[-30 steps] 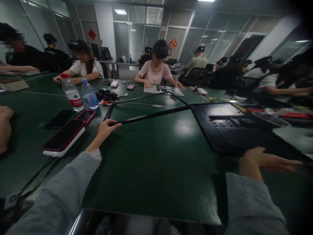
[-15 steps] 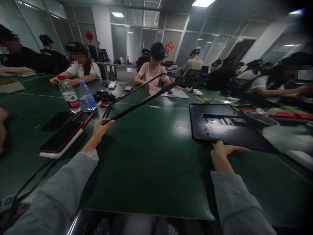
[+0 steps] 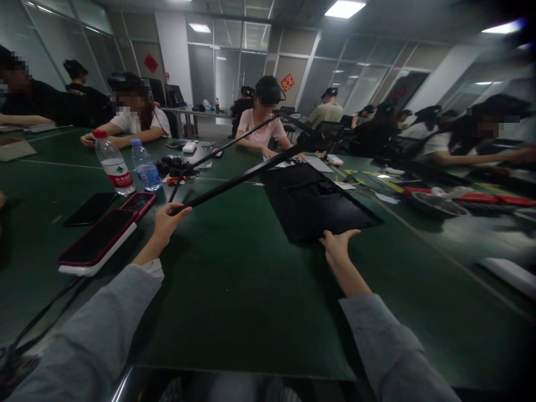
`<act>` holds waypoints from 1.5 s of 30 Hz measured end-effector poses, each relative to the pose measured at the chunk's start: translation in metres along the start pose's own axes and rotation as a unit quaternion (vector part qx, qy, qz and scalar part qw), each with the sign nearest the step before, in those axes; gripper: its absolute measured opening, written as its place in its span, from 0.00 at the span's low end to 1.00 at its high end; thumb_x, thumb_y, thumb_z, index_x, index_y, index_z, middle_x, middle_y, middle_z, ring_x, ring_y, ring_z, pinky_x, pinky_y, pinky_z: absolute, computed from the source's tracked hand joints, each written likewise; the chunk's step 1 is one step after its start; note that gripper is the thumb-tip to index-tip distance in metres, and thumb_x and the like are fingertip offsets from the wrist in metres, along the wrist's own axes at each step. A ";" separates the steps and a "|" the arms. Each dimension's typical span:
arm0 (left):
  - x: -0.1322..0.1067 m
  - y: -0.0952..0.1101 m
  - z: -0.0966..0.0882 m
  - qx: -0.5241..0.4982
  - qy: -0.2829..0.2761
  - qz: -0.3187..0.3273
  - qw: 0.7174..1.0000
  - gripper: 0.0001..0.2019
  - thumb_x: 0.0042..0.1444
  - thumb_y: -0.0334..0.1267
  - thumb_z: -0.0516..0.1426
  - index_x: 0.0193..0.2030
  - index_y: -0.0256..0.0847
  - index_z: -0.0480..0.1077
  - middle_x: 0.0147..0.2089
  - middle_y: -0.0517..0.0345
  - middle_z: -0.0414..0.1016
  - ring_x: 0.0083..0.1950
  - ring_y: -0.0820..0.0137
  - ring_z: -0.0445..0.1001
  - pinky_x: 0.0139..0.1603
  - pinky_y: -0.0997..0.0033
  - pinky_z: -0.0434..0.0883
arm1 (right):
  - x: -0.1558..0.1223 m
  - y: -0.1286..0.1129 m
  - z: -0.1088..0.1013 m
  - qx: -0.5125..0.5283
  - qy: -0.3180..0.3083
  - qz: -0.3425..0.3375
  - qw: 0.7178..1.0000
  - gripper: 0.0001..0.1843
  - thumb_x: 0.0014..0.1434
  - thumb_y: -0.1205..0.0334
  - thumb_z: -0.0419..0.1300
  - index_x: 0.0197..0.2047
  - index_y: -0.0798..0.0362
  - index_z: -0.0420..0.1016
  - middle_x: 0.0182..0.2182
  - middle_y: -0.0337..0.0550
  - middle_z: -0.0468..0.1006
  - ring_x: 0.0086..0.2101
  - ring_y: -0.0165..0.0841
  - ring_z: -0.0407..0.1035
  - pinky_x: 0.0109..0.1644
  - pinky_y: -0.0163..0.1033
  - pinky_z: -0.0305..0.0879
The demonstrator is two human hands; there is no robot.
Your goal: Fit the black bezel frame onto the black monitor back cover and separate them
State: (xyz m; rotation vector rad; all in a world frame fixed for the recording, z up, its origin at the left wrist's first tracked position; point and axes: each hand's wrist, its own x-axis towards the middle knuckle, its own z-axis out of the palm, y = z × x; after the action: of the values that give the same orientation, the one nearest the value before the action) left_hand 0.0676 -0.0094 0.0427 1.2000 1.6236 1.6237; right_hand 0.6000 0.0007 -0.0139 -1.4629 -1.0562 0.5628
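Note:
My left hand [image 3: 167, 229] is closed round one corner of a thin black rectangular frame [image 3: 243, 180], like a monitor bezel, raised at a slant above the table. My right hand [image 3: 338, 254] grips the near edge of a flat black panel [image 3: 310, 215], which looks like a monitor's back cover with a recessed section. Its thumb is on top, and the fingers under the edge are hidden. The panel's far left part lies beneath the raised end of the frame as I see it.
On the left of the green table [image 3: 234, 301] are a red-capped bottle [image 3: 116, 167], a blue-capped bottle [image 3: 146, 167] and phones [image 3: 100, 237]. A metal bowl [image 3: 438, 204] and a white block [image 3: 508, 274] lie on the right. A person [image 3: 259, 125] sits opposite.
My right hand has moved left with the black panel, from the right side toward the middle of the table. My left hand keeps the frame raised in about the same place.

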 end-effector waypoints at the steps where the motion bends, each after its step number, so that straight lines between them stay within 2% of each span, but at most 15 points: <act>1: 0.000 0.001 0.000 0.008 0.000 0.003 1.000 0.30 0.34 0.60 0.75 0.39 0.40 0.78 0.37 0.55 0.80 0.40 0.63 0.78 0.43 0.64 0.72 | -0.001 -0.003 0.006 0.013 -0.005 0.023 1.000 0.69 0.55 0.56 0.59 0.78 0.41 0.04 0.54 0.50 0.74 0.39 0.36 0.73 0.44 0.50 0.81; 4: -0.001 0.002 -0.001 0.036 -0.002 0.020 0.999 0.28 0.36 0.58 0.74 0.39 0.41 0.79 0.38 0.54 0.81 0.41 0.61 0.78 0.45 0.63 0.73 | -0.001 -0.016 0.020 0.044 -0.087 0.054 0.994 0.69 0.52 0.55 0.62 0.80 0.34 0.14 0.61 0.49 0.75 0.43 0.36 0.77 0.41 0.45 0.81; 8: 0.001 0.003 -0.005 0.080 -0.025 0.062 0.995 0.25 0.40 0.57 0.74 0.39 0.42 0.79 0.40 0.53 0.82 0.45 0.58 0.80 0.50 0.60 0.74 | 0.009 -0.031 0.023 0.049 -0.231 0.040 0.971 0.60 0.51 0.51 0.69 0.81 0.34 0.44 0.60 0.45 0.80 0.47 0.40 0.79 0.46 0.48 0.80; 9: 0.001 0.003 -0.006 0.094 -0.032 0.076 0.992 0.24 0.41 0.56 0.73 0.39 0.42 0.79 0.40 0.52 0.82 0.46 0.57 0.80 0.52 0.59 0.74 | 0.013 -0.034 0.023 0.038 -0.228 0.036 0.972 0.56 0.52 0.49 0.70 0.80 0.37 0.52 0.55 0.44 0.82 0.46 0.40 0.80 0.47 0.49 0.80; 11: 0.001 0.004 -0.008 0.127 -0.042 0.102 0.986 0.23 0.43 0.56 0.74 0.39 0.43 0.80 0.43 0.51 0.83 0.48 0.56 0.80 0.55 0.57 0.73 | 0.021 -0.038 0.020 0.026 -0.162 0.021 0.986 0.46 0.54 0.44 0.70 0.74 0.44 0.65 0.46 0.44 0.84 0.44 0.40 0.80 0.51 0.51 0.79; 14: -0.003 0.009 -0.008 0.185 -0.051 0.131 0.973 0.21 0.44 0.55 0.74 0.38 0.45 0.80 0.45 0.51 0.83 0.50 0.54 0.79 0.58 0.55 0.73 | 0.028 -0.047 0.014 0.075 -0.082 -0.005 0.994 0.37 0.61 0.30 0.59 0.61 0.49 0.75 0.40 0.48 0.83 0.45 0.43 0.81 0.56 0.54 0.76; 16: -0.008 0.012 -0.006 0.215 -0.061 0.144 0.964 0.20 0.44 0.55 0.75 0.38 0.46 0.81 0.45 0.51 0.83 0.51 0.53 0.78 0.59 0.53 0.72 | 0.028 -0.055 0.009 0.123 -0.117 0.007 0.986 0.39 0.63 0.23 0.51 0.56 0.49 0.74 0.42 0.52 0.83 0.47 0.45 0.81 0.57 0.56 0.76; 18: -0.012 0.015 -0.004 0.234 -0.074 0.155 0.957 0.20 0.44 0.54 0.75 0.37 0.46 0.81 0.46 0.50 0.82 0.52 0.52 0.78 0.59 0.51 0.72 | 0.025 -0.060 0.009 0.135 -0.154 0.019 0.979 0.38 0.61 0.23 0.53 0.53 0.48 0.74 0.42 0.52 0.82 0.47 0.45 0.81 0.58 0.56 0.76; 20: -0.012 0.016 -0.005 0.247 -0.088 0.166 0.951 0.20 0.44 0.54 0.75 0.38 0.46 0.82 0.46 0.50 0.83 0.53 0.51 0.78 0.59 0.50 0.71 | 0.020 -0.060 0.013 0.098 -0.143 0.001 0.985 0.34 0.56 0.31 0.65 0.54 0.49 0.73 0.41 0.49 0.82 0.46 0.45 0.80 0.58 0.56 0.76; 22: -0.006 0.014 -0.010 0.262 -0.110 0.169 0.944 0.20 0.45 0.55 0.75 0.40 0.46 0.82 0.47 0.49 0.83 0.52 0.51 0.79 0.59 0.50 0.71 | 0.014 -0.056 0.022 0.028 -0.108 -0.052 0.992 0.34 0.54 0.42 0.68 0.59 0.50 0.72 0.41 0.47 0.81 0.47 0.44 0.79 0.60 0.58 0.74; 25: 0.010 0.007 -0.024 0.287 -0.177 0.134 0.932 0.21 0.43 0.56 0.75 0.38 0.47 0.82 0.45 0.50 0.84 0.49 0.51 0.80 0.56 0.51 0.72 | 0.001 -0.046 0.038 -0.073 -0.079 -0.139 0.984 0.35 0.60 0.51 0.60 0.69 0.51 0.66 0.51 0.53 0.81 0.55 0.45 0.76 0.67 0.61 0.67; 28: 0.024 0.003 -0.039 0.296 -0.209 0.097 0.927 0.21 0.41 0.56 0.75 0.37 0.48 0.82 0.44 0.51 0.85 0.49 0.51 0.81 0.53 0.53 0.74 | -0.015 -0.040 0.050 -0.137 -0.073 -0.174 0.973 0.35 0.64 0.55 0.53 0.73 0.52 0.61 0.63 0.58 0.75 0.63 0.46 0.71 0.71 0.60 0.63; 35: 0.024 0.004 -0.044 0.296 -0.255 0.102 0.915 0.20 0.40 0.59 0.74 0.35 0.49 0.83 0.43 0.51 0.86 0.48 0.53 0.82 0.53 0.55 0.75 | -0.030 -0.038 0.052 -0.203 -0.055 -0.168 0.963 0.37 0.66 0.56 0.50 0.75 0.59 0.59 0.68 0.64 0.70 0.64 0.52 0.69 0.72 0.62 0.62; 40: 0.025 0.008 -0.043 0.355 -0.317 0.108 0.873 0.22 0.45 0.62 0.70 0.38 0.46 0.84 0.45 0.52 0.86 0.51 0.55 0.82 0.55 0.58 0.74 | -0.030 -0.035 0.048 -0.214 -0.044 -0.165 0.962 0.38 0.65 0.56 0.51 0.75 0.58 0.60 0.63 0.64 0.75 0.59 0.55 0.74 0.67 0.64 0.66; 45: 0.023 0.016 -0.045 0.413 -0.324 0.102 0.845 0.22 0.49 0.63 0.69 0.39 0.48 0.85 0.47 0.53 0.87 0.55 0.53 0.81 0.60 0.54 0.71 | -0.030 -0.031 0.048 -0.215 -0.051 -0.150 0.964 0.37 0.65 0.54 0.52 0.75 0.57 0.62 0.63 0.63 0.75 0.59 0.55 0.74 0.66 0.63 0.68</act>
State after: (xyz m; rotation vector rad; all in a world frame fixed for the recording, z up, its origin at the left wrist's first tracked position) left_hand 0.0213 -0.0131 0.0686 2.1084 1.7673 0.4053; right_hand 0.5375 -0.0030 -0.0005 -1.6128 -1.5202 0.1969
